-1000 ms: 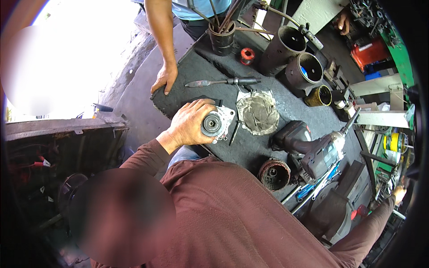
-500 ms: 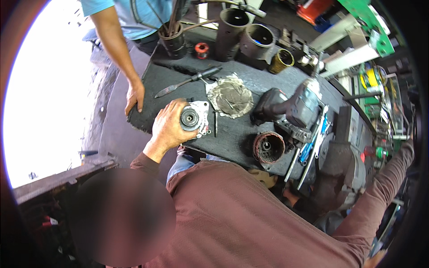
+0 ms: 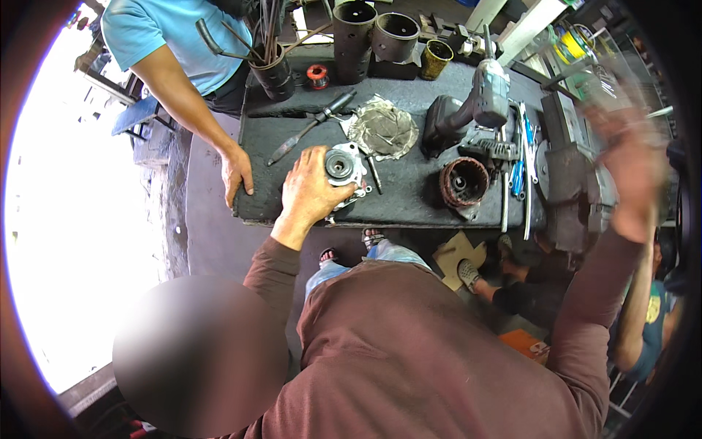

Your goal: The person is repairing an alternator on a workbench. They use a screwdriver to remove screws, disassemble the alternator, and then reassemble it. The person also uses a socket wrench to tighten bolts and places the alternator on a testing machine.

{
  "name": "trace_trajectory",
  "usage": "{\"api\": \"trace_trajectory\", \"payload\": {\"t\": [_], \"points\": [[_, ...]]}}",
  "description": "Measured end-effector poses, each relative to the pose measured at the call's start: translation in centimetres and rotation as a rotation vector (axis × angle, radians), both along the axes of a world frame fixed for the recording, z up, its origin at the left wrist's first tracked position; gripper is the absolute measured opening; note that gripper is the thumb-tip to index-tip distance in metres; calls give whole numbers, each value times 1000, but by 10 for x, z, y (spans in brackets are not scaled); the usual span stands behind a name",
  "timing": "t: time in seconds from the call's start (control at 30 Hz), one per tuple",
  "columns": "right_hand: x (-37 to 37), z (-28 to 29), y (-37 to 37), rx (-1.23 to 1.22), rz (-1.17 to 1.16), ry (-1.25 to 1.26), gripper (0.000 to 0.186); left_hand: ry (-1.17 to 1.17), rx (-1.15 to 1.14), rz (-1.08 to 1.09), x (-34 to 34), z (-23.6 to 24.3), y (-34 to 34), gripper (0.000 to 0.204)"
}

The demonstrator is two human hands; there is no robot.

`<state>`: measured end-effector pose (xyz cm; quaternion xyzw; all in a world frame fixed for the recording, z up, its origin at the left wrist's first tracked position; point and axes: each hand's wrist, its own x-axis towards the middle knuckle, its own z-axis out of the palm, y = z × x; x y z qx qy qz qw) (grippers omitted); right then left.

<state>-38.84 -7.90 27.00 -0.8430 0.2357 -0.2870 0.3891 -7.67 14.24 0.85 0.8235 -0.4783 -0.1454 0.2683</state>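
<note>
My left hand (image 3: 311,189) grips a silver metal housing with a round grooved pulley (image 3: 340,167) near the bench's front edge, fingers wrapped round its left side. A short dark rod (image 3: 374,174) lies just right of it, and a crinkled, grimy round sheet (image 3: 383,130) behind it. My right hand (image 3: 625,168) is raised at the right, above the vise, smeared by motion; whether it holds anything is unclear. A copper-wound ring part (image 3: 463,183), a cordless impact wrench (image 3: 482,102) and several spanners (image 3: 523,175) lie to the right.
A co-worker in a light blue shirt (image 3: 146,36) rests a hand (image 3: 238,175) on the bench's left corner. Metal cylinders (image 3: 355,51) and a solder spool (image 3: 317,77) line the back. A vise (image 3: 585,201) occupies the right. Other people's feet (image 3: 468,272) show below.
My right arm has swung up and inward from the far right, and the hand is now blurred. My view has turned, showing more floor and feet. My left hand still grips the housing.
</note>
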Motion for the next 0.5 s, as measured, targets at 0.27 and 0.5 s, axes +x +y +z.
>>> {"api": "trace_trajectory", "payload": {"t": [0.27, 0.5], "points": [[35, -158, 106, -107, -126, 579, 41, 60, 83, -331, 28, 0, -16, 92], [47, -121, 126, -105, -153, 122, 85, 24, 109, -377, 38, -1, -20, 96]]}}
